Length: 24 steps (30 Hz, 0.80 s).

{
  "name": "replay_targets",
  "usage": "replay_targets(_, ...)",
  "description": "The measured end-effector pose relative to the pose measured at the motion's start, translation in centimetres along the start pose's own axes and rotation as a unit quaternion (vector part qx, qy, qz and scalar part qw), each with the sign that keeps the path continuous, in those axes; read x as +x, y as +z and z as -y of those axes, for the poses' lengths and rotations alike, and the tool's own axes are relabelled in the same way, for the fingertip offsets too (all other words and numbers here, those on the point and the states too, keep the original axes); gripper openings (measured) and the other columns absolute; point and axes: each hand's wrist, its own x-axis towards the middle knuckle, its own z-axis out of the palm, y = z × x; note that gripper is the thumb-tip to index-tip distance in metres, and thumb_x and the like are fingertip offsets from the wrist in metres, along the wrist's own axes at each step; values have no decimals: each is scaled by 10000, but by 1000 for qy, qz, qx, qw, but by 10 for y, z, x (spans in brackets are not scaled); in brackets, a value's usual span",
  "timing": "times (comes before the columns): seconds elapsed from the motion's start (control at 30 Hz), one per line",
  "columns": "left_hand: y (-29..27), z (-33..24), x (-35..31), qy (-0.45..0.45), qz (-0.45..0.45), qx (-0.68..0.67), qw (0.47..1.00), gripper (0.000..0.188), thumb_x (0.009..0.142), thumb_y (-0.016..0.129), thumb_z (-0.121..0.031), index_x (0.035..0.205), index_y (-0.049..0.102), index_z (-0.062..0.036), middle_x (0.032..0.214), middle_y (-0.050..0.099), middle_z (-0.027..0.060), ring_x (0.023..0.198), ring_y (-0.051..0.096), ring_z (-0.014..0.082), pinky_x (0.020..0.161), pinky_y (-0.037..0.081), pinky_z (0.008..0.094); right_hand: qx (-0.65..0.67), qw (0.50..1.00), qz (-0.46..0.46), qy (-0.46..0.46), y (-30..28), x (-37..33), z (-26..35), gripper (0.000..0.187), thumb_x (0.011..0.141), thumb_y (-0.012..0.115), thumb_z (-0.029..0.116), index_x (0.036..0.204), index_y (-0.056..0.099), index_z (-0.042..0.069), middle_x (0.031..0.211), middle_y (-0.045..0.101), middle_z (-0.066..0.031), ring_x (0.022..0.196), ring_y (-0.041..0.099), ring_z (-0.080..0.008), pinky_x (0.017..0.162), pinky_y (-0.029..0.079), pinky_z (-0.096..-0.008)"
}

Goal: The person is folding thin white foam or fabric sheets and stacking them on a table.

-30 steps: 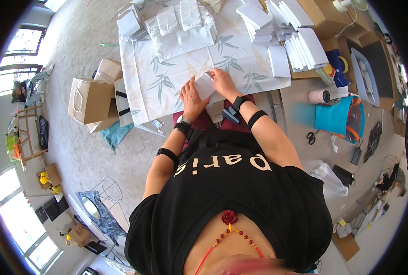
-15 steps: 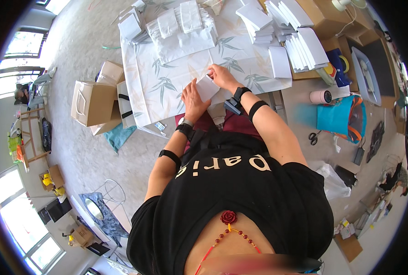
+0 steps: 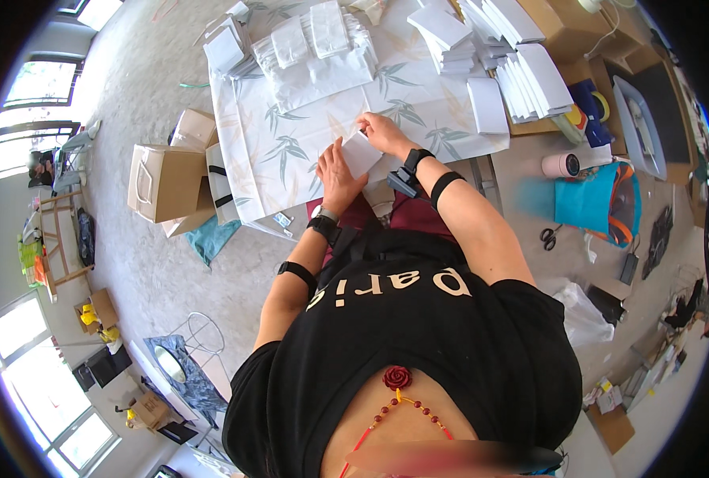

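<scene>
- Between the earlier frames and this one, the small white packet stayed at the table's near edge while my right hand slid from its right side up to its far corner.
- Nearest me, I saw my left hand lying flat, fingers stretched, pressing the packet's left edge against the leaf-print tablecloth.
- My right hand was curled, its fingertips pinching the packet's upper corner; a black band sat on that wrist.
- The packet lay tilted on the cloth between both hands, touching each.
- To my left, on the floor just beside the table, stood a beige cardboard box with a handle cutout.
- To my right, a white tape roll stood near a teal bag, with scissors on the floor below them.
- Farther up the cloth, a heap of clear-wrapped white packets lay well apart from my hands.
- Farthest right, stacks of white envelopes leaned in rows.
</scene>
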Motion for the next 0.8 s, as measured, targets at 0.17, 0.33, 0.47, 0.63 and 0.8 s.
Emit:
replay_targets(0.17, 1, 4, 0, 4, 0, -1, 1000, 1040, 655, 848, -252, 1543, 335, -80, 1432, 452, 199, 1340, 401, 419, 1137, 289, 543, 19, 996, -82, 26, -10, -9, 13, 209, 914, 618, 17, 1113, 679, 7, 1010, 729, -198, 953, 709, -363, 850, 565, -439)
replay_targets(0.33, 1, 5, -3, 3, -4, 9, 1000, 1035, 655, 844, -262, 1541, 341, -77, 1435, 455, 202, 1342, 403, 420, 1140, 286, 541, -22, 994, -106, -5, -4, -35, 30, 163, 877, 678, -1, 1039, 679, 14, 955, 708, -178, 943, 693, -359, 840, 555, -442)
replay_targets(0.47, 1, 3, 0, 5, 2, 4, 1000, 1041, 650, 847, -264, 1540, 344, -69, 1438, 454, 206, 1347, 403, 419, 1144, 284, 537, -46, 992, -120, -16, 6, -42, 24, 151, 853, 702, -4, 1001, 685, 22, 931, 693, -165, 923, 679, -364, 825, 547, -446)
replay_targets(0.63, 0, 3, 0, 3, 1, -3, 1000, 1048, 646, 847, -261, 1542, 341, -62, 1439, 454, 210, 1350, 403, 419, 1144, 286, 537, -64, 988, -133, -52, 11, -40, 19, 112, 864, 685, 9, 974, 694, 23, 908, 687, -164, 916, 672, -373, 812, 542, -459)
replay_targets(0.8, 2, 0, -1, -2, -13, 10, 1000, 1070, 631, 853, -240, 1545, 330, -53, 1428, 457, 220, 1346, 404, 430, 1140, 295, 543, -48, 996, -73, -12, 5, -42, 17, 195, 883, 667, 18, 1078, 682, 11, 1057, 679, -191, 1011, 645, -392, 895, 523, -454)
